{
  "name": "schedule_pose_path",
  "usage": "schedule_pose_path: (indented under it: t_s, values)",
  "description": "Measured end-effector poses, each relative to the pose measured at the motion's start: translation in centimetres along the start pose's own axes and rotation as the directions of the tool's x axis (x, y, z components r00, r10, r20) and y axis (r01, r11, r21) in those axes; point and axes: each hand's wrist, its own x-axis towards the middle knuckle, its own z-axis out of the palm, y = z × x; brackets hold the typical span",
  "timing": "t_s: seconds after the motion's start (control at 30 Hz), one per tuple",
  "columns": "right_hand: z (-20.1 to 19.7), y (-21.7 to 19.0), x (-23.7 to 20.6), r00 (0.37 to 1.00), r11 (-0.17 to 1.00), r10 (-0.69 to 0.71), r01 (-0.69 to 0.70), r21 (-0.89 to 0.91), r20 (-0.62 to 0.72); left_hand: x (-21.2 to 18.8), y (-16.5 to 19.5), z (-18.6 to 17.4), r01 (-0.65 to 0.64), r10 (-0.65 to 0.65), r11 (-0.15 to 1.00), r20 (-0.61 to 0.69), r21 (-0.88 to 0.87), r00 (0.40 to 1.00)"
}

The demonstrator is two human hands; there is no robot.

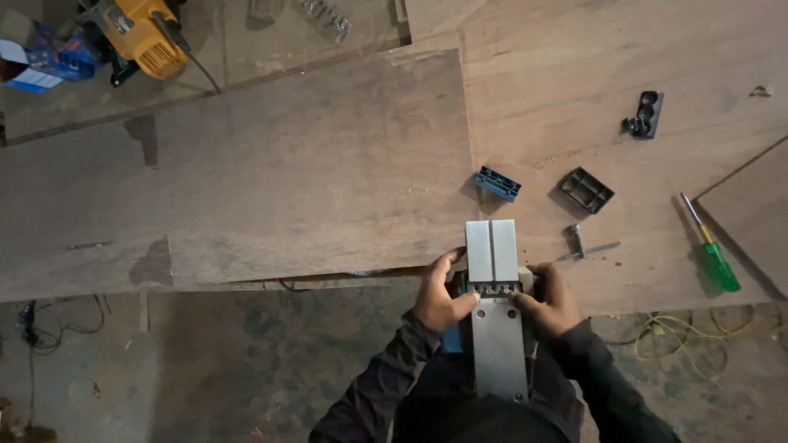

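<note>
I hold a grey metal tool with a flat sole plate upside down in front of me, at the near edge of a plywood board. My left hand grips its left side and my right hand grips its right side. Both thumbs rest on the slot across the middle of the plate, where small dark parts show. The tool's body under the plate is mostly hidden.
On the plywood beyond lie a blue plastic part, a black ribbed part, a black holder, a small metal wrench and a green-handled screwdriver. A yellow power tool sits far left. Cables trail on the floor.
</note>
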Motion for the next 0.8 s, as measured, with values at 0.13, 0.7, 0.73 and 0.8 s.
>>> schedule_pose_path:
  t_s: [0.13,0.7,0.73,0.8]
  values:
    - [0.6,-0.8,0.1,0.993,0.987,0.115,-0.113,0.118,-0.008,0.5,0.5,0.0,0.173,-0.163,0.98,0.109,-0.096,0.981]
    - [0.2,-1.6,-0.7,0.998,0.999,0.032,-0.03,0.035,-0.046,1.6,2.9,0.9,0.229,-0.23,0.973,0.105,0.022,0.968]
    - [0.1,-1.8,-0.7,0.992,0.983,0.127,-0.125,0.131,-0.006,1.6,2.9,0.9,0.265,-0.264,0.964,0.121,0.007,0.957]
    - [-0.1,-1.8,-0.7,0.991,0.981,0.132,-0.132,0.145,0.01,1.7,2.6,0.9,0.295,-0.29,0.956,0.16,-0.005,0.944]
